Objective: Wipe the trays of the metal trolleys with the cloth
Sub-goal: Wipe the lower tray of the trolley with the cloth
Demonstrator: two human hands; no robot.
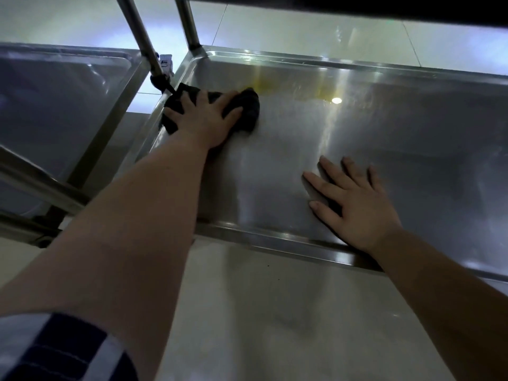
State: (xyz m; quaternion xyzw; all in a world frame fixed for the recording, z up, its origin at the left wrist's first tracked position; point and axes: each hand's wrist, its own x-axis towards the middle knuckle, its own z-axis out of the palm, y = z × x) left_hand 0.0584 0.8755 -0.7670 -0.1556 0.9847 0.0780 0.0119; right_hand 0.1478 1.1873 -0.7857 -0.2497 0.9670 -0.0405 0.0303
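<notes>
A steel trolley tray (412, 149) fills the middle and right of the view, under an upper shelf. My left hand (204, 119) presses a dark cloth (247, 108) flat against the tray's far left corner, fingers spread over it. My right hand (354, 204) lies flat on the tray's bare bottom near its front rim, fingers straight and apart. A yellowish smear (288, 89) runs along the tray's back edge, just right of the cloth.
A second trolley's tray (55, 105) stands to the left, with upright steel posts (143, 39) between the two. A caster (166, 64) shows behind the posts. Pale tiled floor (275, 312) lies below the front rim.
</notes>
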